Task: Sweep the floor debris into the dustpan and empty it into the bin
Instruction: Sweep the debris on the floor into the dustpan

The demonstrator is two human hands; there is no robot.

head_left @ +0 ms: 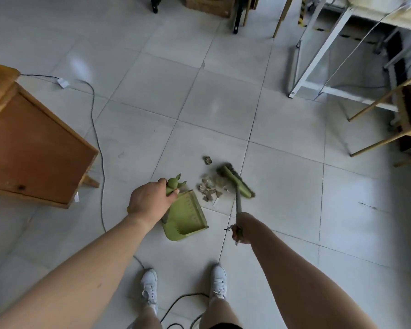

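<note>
A green dustpan [188, 216] rests on the tiled floor ahead of my feet, its open mouth turned toward a small heap of brownish debris [210, 188]. My left hand [150, 200] grips the top of the dustpan's upright green handle [173, 185]. A green broom head [236, 180] with dark bristles sits on the floor just right of the heap, touching it. My right hand [241, 230] is closed around the broom's grey shaft [238, 200]. One separate scrap [207, 160] lies a little beyond the heap. No bin is visible.
A wooden cabinet [31, 148] stands at the left, with a dark cable [100, 148] trailing along the floor past it toward my white shoes [150, 288]. White table legs [318, 55] and gold-coloured chair legs [384, 136] crowd the right; boxes and furniture legs line the far edge.
</note>
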